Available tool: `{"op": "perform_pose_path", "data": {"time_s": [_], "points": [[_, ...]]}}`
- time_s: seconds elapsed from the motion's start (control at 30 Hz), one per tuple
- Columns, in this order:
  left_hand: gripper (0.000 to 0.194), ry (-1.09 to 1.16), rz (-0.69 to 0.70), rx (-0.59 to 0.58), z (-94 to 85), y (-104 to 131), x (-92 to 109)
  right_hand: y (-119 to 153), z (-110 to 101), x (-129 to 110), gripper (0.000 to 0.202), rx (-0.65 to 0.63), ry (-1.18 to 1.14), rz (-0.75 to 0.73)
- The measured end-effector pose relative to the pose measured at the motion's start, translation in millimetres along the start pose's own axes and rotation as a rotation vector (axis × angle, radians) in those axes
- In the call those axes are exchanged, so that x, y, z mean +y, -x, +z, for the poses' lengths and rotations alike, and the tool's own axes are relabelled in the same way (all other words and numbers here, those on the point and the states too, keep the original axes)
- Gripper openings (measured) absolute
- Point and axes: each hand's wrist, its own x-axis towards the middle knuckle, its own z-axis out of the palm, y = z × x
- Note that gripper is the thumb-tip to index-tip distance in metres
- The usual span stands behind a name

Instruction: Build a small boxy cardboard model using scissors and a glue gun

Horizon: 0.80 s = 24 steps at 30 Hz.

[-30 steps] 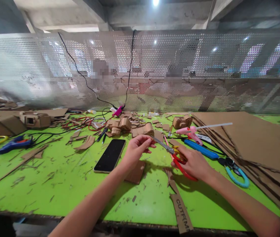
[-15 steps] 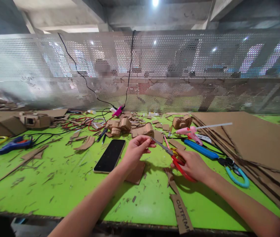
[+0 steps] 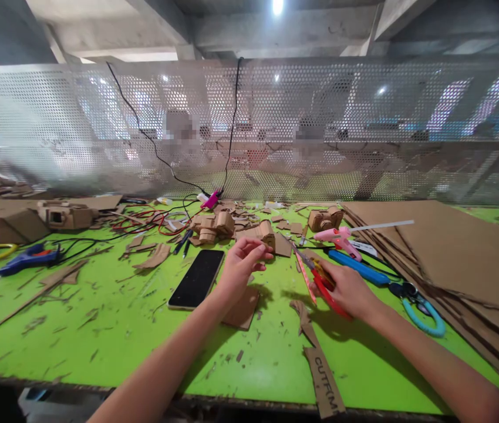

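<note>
My right hand [image 3: 347, 289] grips a pair of scissors [image 3: 322, 278] with red and yellow handles, blades pointing up and left. The blades stand apart from my left hand [image 3: 246, 264], whose thumb and fingertips are pinched together. Whatever lies between those fingertips is too small to make out. Beneath my left hand lies a flat square of cardboard [image 3: 244, 310], and a black phone [image 3: 197, 278] is just left of it. A small built cardboard piece [image 3: 256, 232] sits behind the fingers. A pink stick [image 3: 304, 275] lies on the table beside the scissors.
A pink glue gun [image 3: 341, 236], a blue-handled cutter [image 3: 358, 267] and cardboard sheets [image 3: 447, 252] lie to the right. A printed cardboard strip [image 3: 323, 379] reaches the front edge. Blue pliers [image 3: 27, 259] lie left; scraps and cables spread across the green table [image 3: 113, 346].
The scissors have drawn back to the right, away from my left fingertips. My left hand has shifted slightly left, still pinched. More of the pink stick shows.
</note>
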Motion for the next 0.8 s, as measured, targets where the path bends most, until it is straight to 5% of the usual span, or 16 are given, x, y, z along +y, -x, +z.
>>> {"op": "perform_pose_path", "data": {"time_s": [0.2,0.8], "points": [[0.031,-0.122,0.031,-0.041,1.6,3.9,2.1,3.3,-2.0,-8.6,0.045,-0.036,0.097,0.002],[0.026,-0.204,0.104,-0.046,1.9,5.3,2.9,5.5,4.7,-5.9,0.038,0.147,0.221,-0.036]]}}
